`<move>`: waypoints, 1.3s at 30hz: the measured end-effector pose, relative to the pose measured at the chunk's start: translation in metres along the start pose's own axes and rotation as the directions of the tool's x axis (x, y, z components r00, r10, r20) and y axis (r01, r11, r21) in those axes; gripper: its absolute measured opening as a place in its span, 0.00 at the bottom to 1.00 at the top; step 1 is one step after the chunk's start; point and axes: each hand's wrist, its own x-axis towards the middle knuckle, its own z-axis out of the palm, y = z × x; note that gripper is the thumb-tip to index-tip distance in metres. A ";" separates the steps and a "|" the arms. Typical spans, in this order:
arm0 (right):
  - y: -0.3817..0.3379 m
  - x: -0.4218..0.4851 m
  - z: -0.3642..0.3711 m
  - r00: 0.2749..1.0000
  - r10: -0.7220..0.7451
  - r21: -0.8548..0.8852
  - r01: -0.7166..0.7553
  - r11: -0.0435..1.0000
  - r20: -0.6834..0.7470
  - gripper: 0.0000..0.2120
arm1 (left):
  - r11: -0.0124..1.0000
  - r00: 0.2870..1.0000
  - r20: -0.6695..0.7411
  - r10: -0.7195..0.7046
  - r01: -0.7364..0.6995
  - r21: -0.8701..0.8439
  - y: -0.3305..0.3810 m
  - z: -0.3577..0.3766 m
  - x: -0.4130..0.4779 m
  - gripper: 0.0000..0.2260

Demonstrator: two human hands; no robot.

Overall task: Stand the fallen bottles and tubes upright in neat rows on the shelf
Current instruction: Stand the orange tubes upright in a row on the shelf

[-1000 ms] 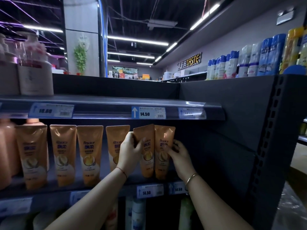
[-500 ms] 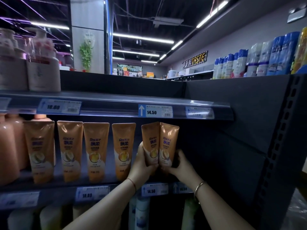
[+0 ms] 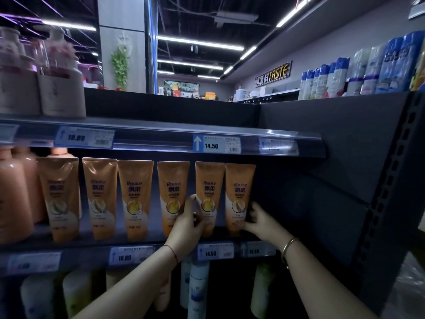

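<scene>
Several orange tubes stand upright in a row on the middle shelf (image 3: 147, 244). My left hand (image 3: 187, 224) grips the lower part of the fifth tube (image 3: 208, 180), with its thumb between that tube and the fourth tube (image 3: 173, 187). My right hand (image 3: 259, 221) holds the bottom right side of the last tube (image 3: 239, 189). These two tubes stand side by side, almost touching, at the right end of the row. Three more tubes stand to the left, the nearest being the third tube (image 3: 134, 194).
Peach pump bottles (image 3: 13, 194) stand at the left of the same shelf. The dark side panel (image 3: 333, 185) closes the shelf on the right, with a gap beside the last tube. Pink bottles (image 3: 61, 88) are on the shelf above; white bottles (image 3: 197, 288) below.
Both hands have slid down from the tubes' middles to their bases. The two right tubes, tilted together before, now stand straight and level with the row.
</scene>
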 end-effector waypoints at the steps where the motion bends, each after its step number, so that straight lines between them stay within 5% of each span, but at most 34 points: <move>1: 0.001 0.000 0.002 1.000 -0.004 0.002 0.004 1.000 -0.004 0.51 | 1.000 1.000 -0.008 0.007 -0.007 0.021 0.000 0.001 0.000 0.31; 16: -0.001 -0.001 0.012 0.996 -0.072 -0.083 0.068 0.994 -0.048 0.43 | 0.973 1.000 -0.016 0.020 -0.016 0.232 0.003 0.004 -0.007 0.35; 29: 0.000 -0.004 0.012 0.997 -0.048 -0.097 0.043 0.994 -0.052 0.47 | 0.927 0.997 0.061 0.046 -0.065 0.370 0.000 -0.005 -0.019 0.36; 34: 0.002 -0.004 0.014 0.995 -0.076 -0.073 0.070 0.995 -0.069 0.45 | 0.897 0.924 -0.196 0.327 -0.239 0.371 -0.011 -0.032 -0.042 0.14; 39: 0.006 -0.007 0.019 0.982 -0.130 -0.112 0.115 0.987 -0.136 0.41 | 0.976 0.916 -0.373 0.146 -0.072 0.205 -0.017 -0.045 -0.050 0.27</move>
